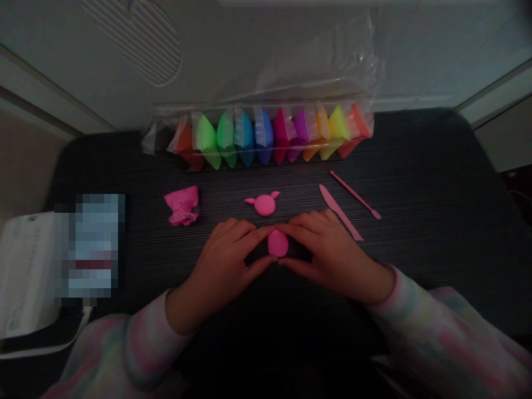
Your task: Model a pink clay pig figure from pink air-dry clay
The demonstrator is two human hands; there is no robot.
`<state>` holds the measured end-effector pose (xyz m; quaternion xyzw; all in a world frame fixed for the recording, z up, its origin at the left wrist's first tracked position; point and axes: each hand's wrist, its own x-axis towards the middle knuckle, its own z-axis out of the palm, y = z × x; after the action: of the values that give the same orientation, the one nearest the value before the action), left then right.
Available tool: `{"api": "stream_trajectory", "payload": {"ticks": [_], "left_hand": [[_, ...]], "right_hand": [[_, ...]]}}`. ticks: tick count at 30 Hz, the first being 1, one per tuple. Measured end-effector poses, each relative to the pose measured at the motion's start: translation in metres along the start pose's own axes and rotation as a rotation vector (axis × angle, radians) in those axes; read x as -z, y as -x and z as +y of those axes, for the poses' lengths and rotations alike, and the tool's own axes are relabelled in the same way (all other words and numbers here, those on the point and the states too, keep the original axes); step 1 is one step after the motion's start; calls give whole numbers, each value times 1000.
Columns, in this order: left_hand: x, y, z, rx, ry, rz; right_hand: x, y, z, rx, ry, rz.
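Note:
Between my two hands is a rounded piece of pink modelling clay (278,244). My left hand (228,257) grips it from the left, with the index fingertip at its top edge and the thumb at its bottom edge. From the right, my right hand (328,252) pinches the same piece in the same way, and the fingertips of both hands nearly meet. Just beyond lies a flat pink clay head (265,205) with two small pointed ears. A pink plastic knife (341,213) rests by my right fingers, beside a thin pink modelling stick (356,195).
A crumpled pink clay packet (182,205) lies left of the clay head. Along the back, a clear plastic bag (344,72) holds several coloured clay packets (245,138). At left are a blurred-out phone (93,244), a white box-shaped device (29,271) and a white cable (78,330).

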<state>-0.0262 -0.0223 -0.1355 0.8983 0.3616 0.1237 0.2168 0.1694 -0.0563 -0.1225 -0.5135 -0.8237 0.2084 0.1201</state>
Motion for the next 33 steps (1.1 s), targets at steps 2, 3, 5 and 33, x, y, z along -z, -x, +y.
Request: {"api": "stream_trajectory", "payload": {"ticks": [2,3,5,33], "left_hand": [[1,0,0,-4,-1,-15],[1,0,0,-7,-2,-22],[1,0,0,-15,-6,-28],[6,-1,2,-1,94,-24]], "right_hand": [[0,0,0,-7,2,-2],[1,0,-1,-12,2,1],[1,0,-1,-19,0,0],[7,1,4,6,-171,-29]]}}
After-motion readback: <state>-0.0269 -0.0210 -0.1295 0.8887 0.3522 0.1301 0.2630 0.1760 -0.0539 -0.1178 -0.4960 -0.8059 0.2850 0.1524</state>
